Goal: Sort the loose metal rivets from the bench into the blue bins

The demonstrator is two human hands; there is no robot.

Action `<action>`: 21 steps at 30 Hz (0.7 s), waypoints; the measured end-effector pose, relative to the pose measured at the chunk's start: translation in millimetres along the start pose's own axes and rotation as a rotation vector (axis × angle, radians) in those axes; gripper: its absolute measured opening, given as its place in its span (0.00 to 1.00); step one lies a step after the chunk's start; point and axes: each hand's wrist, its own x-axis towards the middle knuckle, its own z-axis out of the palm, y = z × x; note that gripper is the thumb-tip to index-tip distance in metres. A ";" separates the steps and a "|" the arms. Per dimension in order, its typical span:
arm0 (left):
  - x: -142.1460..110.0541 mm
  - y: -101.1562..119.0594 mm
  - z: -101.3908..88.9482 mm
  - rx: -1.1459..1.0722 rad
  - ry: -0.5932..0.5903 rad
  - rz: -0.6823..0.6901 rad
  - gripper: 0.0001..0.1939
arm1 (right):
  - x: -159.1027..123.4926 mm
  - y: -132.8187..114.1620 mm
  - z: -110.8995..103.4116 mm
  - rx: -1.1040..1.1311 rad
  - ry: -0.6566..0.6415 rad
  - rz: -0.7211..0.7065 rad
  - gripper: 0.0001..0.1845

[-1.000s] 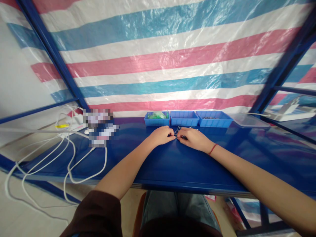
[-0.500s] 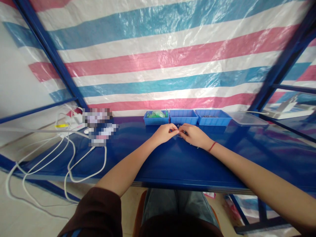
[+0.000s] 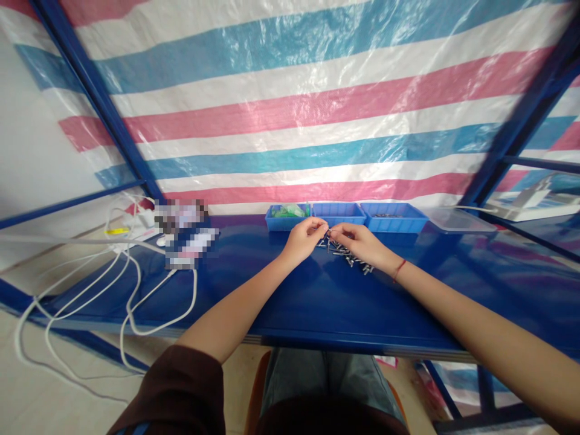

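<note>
My left hand (image 3: 304, 237) and my right hand (image 3: 357, 242) are raised a little above the blue table (image 3: 317, 296), fingertips meeting in a pinch on a small metal part (image 3: 328, 231) too tiny to make out. Below and between them a pile of several small metal pieces (image 3: 347, 254) lies on the table. My right wrist wears a red string. Three blue bins stand just behind my hands: the left one (image 3: 287, 217) holds green bits, the middle one (image 3: 338, 213) looks bare, the right one (image 3: 393, 218) holds dark small parts.
A clear plastic lid or tray (image 3: 457, 220) lies right of the bins. White cables (image 3: 131, 284) trail over the table's left edge, near some blurred items (image 3: 183, 232). A striped tarp (image 3: 294, 109) on blue frame poles closes off the back.
Both hands have lifted from the table surface and moved back toward the bins, still pinched together. The pile of metal pieces under them is uncovered.
</note>
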 end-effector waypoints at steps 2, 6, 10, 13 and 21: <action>0.8 -1.3 0.6 0.005 -0.007 -0.010 0.08 | 0.3 -1.5 -0.3 0.061 0.086 -0.004 0.20; -2.5 0.6 1.0 0.131 -0.104 -0.003 0.10 | 3.8 -1.6 -4.9 0.059 0.192 -0.040 0.19; -11.0 5.6 -2.0 0.544 -0.210 0.078 0.17 | 11.2 12.6 -32.2 -0.075 0.418 -0.026 0.15; -15.4 5.9 -4.8 0.799 -0.313 0.049 0.21 | 11.3 33.1 -67.5 -0.419 0.693 0.102 0.12; -14.2 5.8 -3.1 0.894 -0.379 0.031 0.17 | 1.0 55.9 -100.9 -0.849 0.562 0.444 0.18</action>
